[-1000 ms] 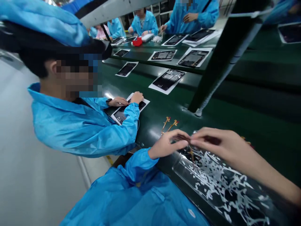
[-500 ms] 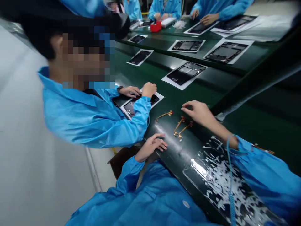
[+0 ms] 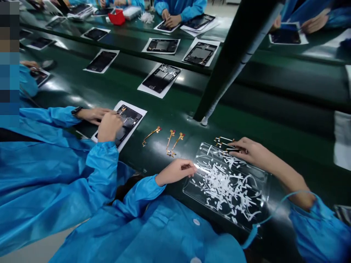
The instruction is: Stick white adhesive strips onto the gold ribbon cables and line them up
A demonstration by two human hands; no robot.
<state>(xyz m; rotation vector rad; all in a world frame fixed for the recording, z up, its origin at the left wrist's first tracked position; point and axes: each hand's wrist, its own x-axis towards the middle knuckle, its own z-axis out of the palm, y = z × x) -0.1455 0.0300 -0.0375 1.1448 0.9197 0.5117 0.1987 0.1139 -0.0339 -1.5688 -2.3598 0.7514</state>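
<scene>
My left hand [image 3: 177, 171] is closed, thumb and fingertips together beside the left edge of a clear plastic tray [image 3: 189, 190]. What it pinches, if anything, I cannot make out. Beyond the tray's far edge, my right hand [image 3: 257, 153] reaches over a small group of flex cables [image 3: 223, 140], with its thumb and forefinger apart around their near ends. White scraps [image 3: 222, 186] are heaped in the tray. Left of it, an orange flex cable [image 3: 151, 136] lies alone, and two more flex cables [image 3: 175, 142] lie side by side.
On my left, a co-worker's hands [image 3: 109, 124] work on a black device panel [image 3: 128, 122] on white paper. More panels [image 3: 161, 78] lie along the green bench. A dark post [image 3: 227, 62] rises ahead. A coiled blue cord [image 3: 251, 235] hangs by my right sleeve.
My view has turned right. My right hand has moved from near the orange flex cables to the group beyond the tray. My left hand has curled its fingers beside the tray.
</scene>
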